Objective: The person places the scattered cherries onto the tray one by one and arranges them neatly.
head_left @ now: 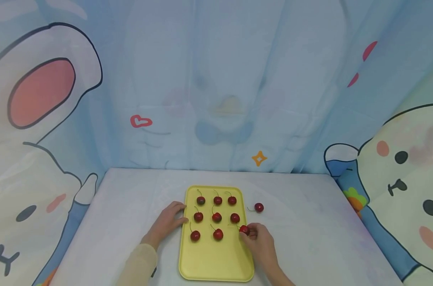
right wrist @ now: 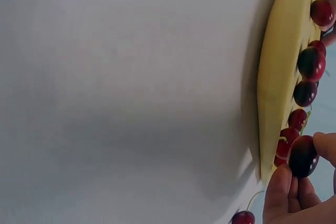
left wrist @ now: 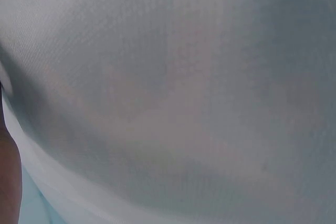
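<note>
A yellow tray (head_left: 216,265) lies on the table, with several dark red cherries with stems set out in rows on it. Over the tray's right edge, level with the lowest row, my right hand (head_left: 262,243) pinches a cherry (head_left: 244,229) between thumb and fingertips. The right wrist view shows that same cherry (right wrist: 303,156) in the fingers, close to the tray's side. My left hand (head_left: 167,221) touches the tray's left rim with fingers and thumb. The left wrist view shows mostly blurred pale cloth, and its work is hidden there.
One loose cherry (head_left: 259,207) lies on the white tablecloth (head_left: 302,222) just right of the tray. A printed blue curtain (head_left: 216,79) hangs behind the table and along both sides.
</note>
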Demonstrator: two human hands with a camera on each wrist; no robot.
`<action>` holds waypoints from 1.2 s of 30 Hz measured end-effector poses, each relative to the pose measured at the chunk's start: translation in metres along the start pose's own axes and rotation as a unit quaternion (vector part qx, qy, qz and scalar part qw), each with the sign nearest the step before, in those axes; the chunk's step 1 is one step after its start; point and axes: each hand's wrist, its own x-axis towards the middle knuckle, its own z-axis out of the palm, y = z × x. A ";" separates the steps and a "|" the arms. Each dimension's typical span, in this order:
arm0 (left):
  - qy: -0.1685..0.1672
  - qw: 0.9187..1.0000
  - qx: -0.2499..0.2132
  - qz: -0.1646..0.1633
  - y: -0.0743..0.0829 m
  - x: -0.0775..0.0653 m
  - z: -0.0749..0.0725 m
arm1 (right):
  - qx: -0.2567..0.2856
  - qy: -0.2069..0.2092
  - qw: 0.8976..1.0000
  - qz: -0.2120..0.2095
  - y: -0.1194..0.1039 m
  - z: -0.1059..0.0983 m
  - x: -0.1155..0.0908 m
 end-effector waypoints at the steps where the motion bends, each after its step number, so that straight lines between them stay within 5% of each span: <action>1: -0.001 1.000 0.002 -0.001 0.000 0.000 0.000 | -0.003 -0.001 1.000 0.000 -0.001 0.002 -0.001; 15: -0.001 1.000 -0.001 0.002 0.000 0.000 0.000 | -0.086 -0.011 0.995 -0.054 -0.006 0.013 -0.009; 36: 0.006 1.000 0.008 0.002 -0.004 0.000 0.004 | -0.118 -0.027 0.991 -0.052 -0.007 0.012 -0.012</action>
